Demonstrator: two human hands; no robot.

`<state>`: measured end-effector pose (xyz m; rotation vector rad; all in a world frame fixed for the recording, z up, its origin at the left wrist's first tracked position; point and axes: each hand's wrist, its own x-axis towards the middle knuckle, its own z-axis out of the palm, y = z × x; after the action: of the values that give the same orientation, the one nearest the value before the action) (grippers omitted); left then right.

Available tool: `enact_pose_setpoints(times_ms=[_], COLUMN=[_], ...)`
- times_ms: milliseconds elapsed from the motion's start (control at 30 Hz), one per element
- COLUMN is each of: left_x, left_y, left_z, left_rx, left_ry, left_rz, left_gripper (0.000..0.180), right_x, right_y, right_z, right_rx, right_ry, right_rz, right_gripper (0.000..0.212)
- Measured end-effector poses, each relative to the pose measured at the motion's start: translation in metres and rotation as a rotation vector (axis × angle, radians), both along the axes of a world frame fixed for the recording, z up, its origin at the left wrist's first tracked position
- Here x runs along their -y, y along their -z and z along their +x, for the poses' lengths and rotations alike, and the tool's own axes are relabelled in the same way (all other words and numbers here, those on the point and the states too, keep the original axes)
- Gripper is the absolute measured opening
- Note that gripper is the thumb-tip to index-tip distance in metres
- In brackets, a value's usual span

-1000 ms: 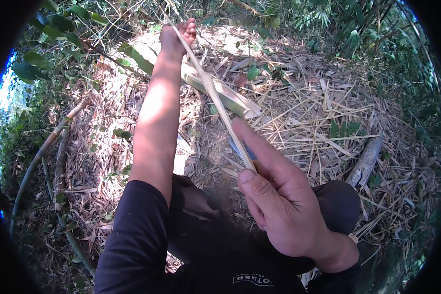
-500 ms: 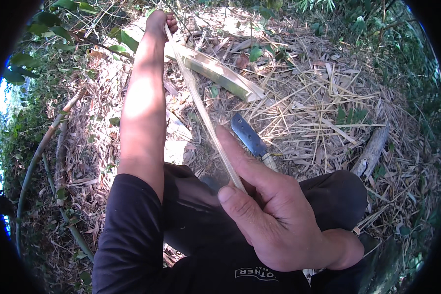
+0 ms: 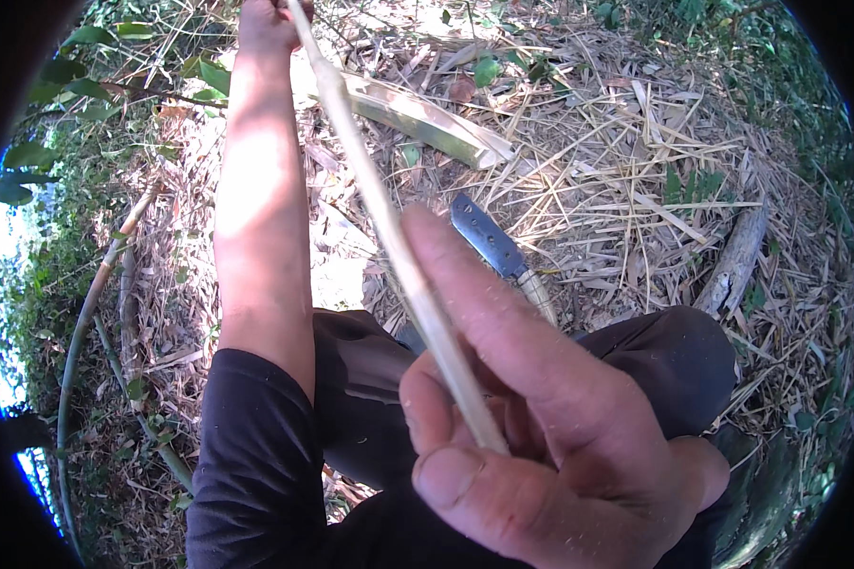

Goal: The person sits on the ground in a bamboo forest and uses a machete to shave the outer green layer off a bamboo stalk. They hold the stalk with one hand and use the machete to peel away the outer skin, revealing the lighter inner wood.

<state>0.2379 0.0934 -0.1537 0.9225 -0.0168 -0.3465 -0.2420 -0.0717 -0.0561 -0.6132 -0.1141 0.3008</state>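
While left hand [image 3: 267,27] and right hand [image 3: 579,441] clasp a strip [image 3: 378,201], split bamboo [image 3: 425,123] lies near a knife [image 3: 487,235].

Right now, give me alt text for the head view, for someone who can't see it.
A long pale strip is held in an outstretched left hand at the top edge and a right hand large in the foreground. Beyond the right hand, a knife lies on littered ground, near a split bamboo piece and scattered thin strips.
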Motion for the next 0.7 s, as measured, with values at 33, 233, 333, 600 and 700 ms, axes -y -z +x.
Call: enact_pose_setpoints(times_ms=[33, 233, 333, 600, 700], left_x=[0.0, -0.006, -0.003, -0.007, 0.001], left_y=[0.001, 0.002, 0.004, 0.005, 0.009], left_z=[0.001, 0.005, 0.0, 0.008, 0.003], left_rx=[0.009, -0.028, -0.08, -0.103, -0.113], left_ry=[0.003, 0.013, 0.023, 0.056, 0.017], left_rz=[-0.007, -0.047, -0.104, -0.089, -0.069], left_gripper=[0.029, 0.023, 0.016, 0.017, 0.017], right_x=[0.0, -0.006, -0.004, 0.0, 0.001], right_y=[0.001, 0.004, 0.004, 0.003, 0.002], right_z=[-0.001, -0.004, -0.003, -0.006, -0.006], right_rx=[0.017, 0.097, 0.105, 0.107, 0.102], right_ry=[-0.002, 0.0, 0.024, 0.075, 0.093], right_rz=[0.011, 0.047, 0.049, 0.07, 0.056], right_gripper=[0.066, 0.068, 0.069, 0.072, 0.073])
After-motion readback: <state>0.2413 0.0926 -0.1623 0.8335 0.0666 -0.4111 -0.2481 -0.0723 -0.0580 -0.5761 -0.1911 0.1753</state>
